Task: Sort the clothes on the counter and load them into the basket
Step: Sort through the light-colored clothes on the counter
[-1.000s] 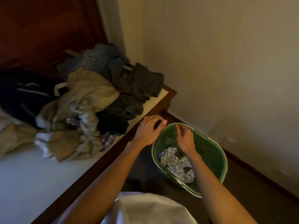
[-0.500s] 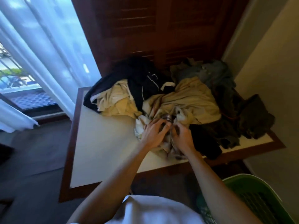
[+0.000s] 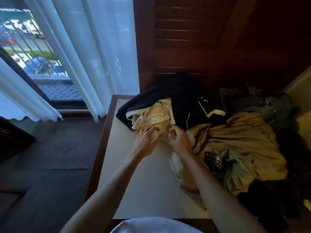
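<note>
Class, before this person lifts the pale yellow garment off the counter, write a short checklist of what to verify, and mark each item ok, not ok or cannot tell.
1. Left hand on the pale yellow garment: ok, fingers spread on its edge.
2. Right hand gripping it: cannot tell, fingers curled.
3. Garment free to lift: not ok, the black garment lies over it.
4. Basket in view: not ok.
5. Bare counter for sorting: ok.
</note>
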The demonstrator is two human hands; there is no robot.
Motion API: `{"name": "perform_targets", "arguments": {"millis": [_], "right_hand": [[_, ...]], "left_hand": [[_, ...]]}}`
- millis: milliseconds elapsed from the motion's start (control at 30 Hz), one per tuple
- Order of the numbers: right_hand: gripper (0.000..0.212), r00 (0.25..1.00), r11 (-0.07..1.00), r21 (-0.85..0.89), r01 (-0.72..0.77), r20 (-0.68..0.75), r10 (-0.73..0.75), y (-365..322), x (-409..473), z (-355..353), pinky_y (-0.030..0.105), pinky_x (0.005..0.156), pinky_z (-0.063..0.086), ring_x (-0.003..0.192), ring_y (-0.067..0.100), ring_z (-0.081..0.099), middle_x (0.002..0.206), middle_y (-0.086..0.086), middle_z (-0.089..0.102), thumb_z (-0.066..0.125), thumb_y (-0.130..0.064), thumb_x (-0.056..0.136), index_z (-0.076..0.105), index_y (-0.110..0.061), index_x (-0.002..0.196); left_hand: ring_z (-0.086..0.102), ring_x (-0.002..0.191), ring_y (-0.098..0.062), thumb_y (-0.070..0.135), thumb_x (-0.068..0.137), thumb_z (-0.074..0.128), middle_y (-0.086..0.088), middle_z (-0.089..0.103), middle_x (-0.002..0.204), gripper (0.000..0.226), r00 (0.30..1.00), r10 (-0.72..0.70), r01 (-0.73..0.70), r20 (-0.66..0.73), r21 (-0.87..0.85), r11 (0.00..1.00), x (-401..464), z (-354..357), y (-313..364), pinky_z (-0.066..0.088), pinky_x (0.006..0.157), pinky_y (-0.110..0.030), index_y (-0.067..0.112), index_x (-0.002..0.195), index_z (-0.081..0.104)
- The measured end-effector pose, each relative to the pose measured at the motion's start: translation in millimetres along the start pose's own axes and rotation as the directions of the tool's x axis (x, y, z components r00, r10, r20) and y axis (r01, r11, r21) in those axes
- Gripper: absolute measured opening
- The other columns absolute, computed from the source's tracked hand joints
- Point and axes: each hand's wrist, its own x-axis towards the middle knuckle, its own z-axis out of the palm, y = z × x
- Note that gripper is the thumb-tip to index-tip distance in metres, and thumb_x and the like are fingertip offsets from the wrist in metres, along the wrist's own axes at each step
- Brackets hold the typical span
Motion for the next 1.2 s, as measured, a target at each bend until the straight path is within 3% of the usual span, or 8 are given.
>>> {"name": "perform_targets", "arguments": {"millis": [100, 233, 333, 467, 633, 800, 967, 1200], "right_hand": [[0.069, 0.983, 0.984, -0.159, 0.085, 0.172, -0.057, -12, 48, 5, 0.041, 0.105, 0.039, 0.137, 0.025, 0.032, 0.153, 0.003, 0.037, 0.066, -0.055, 0.086, 0.044, -0.025, 0.144], [0.111, 0.913, 0.908, -0.383, 0.171, 0.408, 0.000, -13, 103, 30, 0.054, 0.117, 0.024, 0.152, 0.036, -0.002, 0.166, 0.005, -0.010, 0.076, -0.059, 0.075, 0.001, -0.043, 0.156], [0.071, 0.906, 0.869, -0.460, 0.182, 0.422, 0.034, -14, 119, 50, 0.049, 0.117, 0.030, 0.147, 0.039, 0.019, 0.162, 0.012, 0.016, 0.058, -0.030, 0.095, 0.020, -0.034, 0.154], [0.035, 0.861, 0.997, 0.056, -0.044, 0.508, 0.009, -60, 83, 62, 0.036, 0.104, 0.045, 0.109, 0.012, 0.060, 0.116, -0.004, 0.065, 0.060, -0.025, 0.092, 0.060, -0.019, 0.127], [0.077, 0.528, 0.995, 0.095, -0.042, 0.847, -0.059, -79, 23, 49, -0.005, 0.088, 0.023, 0.130, 0.010, 0.049, 0.138, -0.002, 0.057, 0.077, -0.029, 0.081, 0.041, -0.019, 0.149], [0.067, 0.743, 0.991, 0.137, 0.006, 0.662, -0.096, -76, 89, 21, 0.023, 0.102, 0.044, 0.120, 0.010, 0.052, 0.133, -0.001, 0.058, 0.082, -0.038, 0.080, 0.054, -0.023, 0.139], [0.097, 0.673, 0.909, -0.371, 0.190, 0.723, 0.155, -20, 72, 56, 0.055, 0.115, 0.025, 0.146, 0.041, 0.020, 0.159, 0.011, 0.018, 0.077, -0.060, 0.072, 0.025, -0.043, 0.151], [0.042, 0.731, 0.952, -0.298, 0.067, 0.664, 0.156, 13, -30, 26, 0.037, 0.081, 0.053, 0.105, 0.028, 0.065, 0.114, -0.003, 0.067, 0.066, -0.051, 0.070, 0.063, -0.037, 0.109]], "left_hand": [[0.052, 0.127, -0.029, 0.067, 0.096, 0.036, -0.003, 0.064, 0.132, 0.050, 0.998, -0.046, 0.044, -0.045, -0.050, 0.998, 20, -4, -10, 0.045, 0.101, -0.050, 0.034, 0.120, 0.066], [0.039, 0.143, -0.026, 0.070, 0.093, 0.035, -0.007, 0.061, 0.138, 0.059, 0.988, -0.095, 0.082, -0.125, -0.102, 0.991, 34, -8, -19, 0.040, 0.105, -0.042, 0.028, 0.117, 0.069], [0.049, 0.135, -0.023, 0.077, 0.091, 0.038, -0.003, 0.057, 0.144, 0.060, 0.975, -0.159, 0.127, -0.157, -0.198, 0.972, 37, -11, -33, 0.043, 0.108, -0.045, 0.032, 0.121, 0.064], [0.055, 0.125, -0.015, 0.082, 0.087, 0.041, 0.003, 0.054, 0.143, 0.064, 0.948, -0.281, 0.224, -0.148, -0.315, 0.922, 27, -20, -54, 0.048, 0.104, -0.042, 0.043, 0.137, 0.049], [0.047, 0.133, -0.017, 0.084, 0.081, 0.047, 0.002, 0.050, 0.145, 0.068, 0.910, -0.409, 0.356, -0.062, -0.388, 0.850, 8, -30, -64, 0.040, 0.112, -0.043, 0.050, 0.140, 0.048], [0.041, 0.141, -0.017, 0.077, 0.091, 0.042, 0.003, 0.039, 0.158, 0.063, 0.919, -0.390, 0.356, -0.061, -0.299, 0.885, -7, -16, -69, 0.039, 0.113, -0.044, 0.051, 0.149, 0.038], [0.033, 0.144, -0.003, 0.069, 0.095, 0.047, 0.012, 0.035, 0.162, 0.068, 0.899, -0.415, 0.312, -0.143, -0.457, 0.833, -29, -7, -75, 0.035, 0.119, -0.039, 0.042, 0.155, 0.033], [0.028, 0.150, -0.027, 0.079, 0.089, 0.016, -0.001, 0.034, 0.163, 0.080, 0.824, -0.522, 0.523, -0.219, -0.060, 0.850, -90, 2, -111, 0.020, 0.122, -0.053, 0.038, 0.157, 0.029]]}}
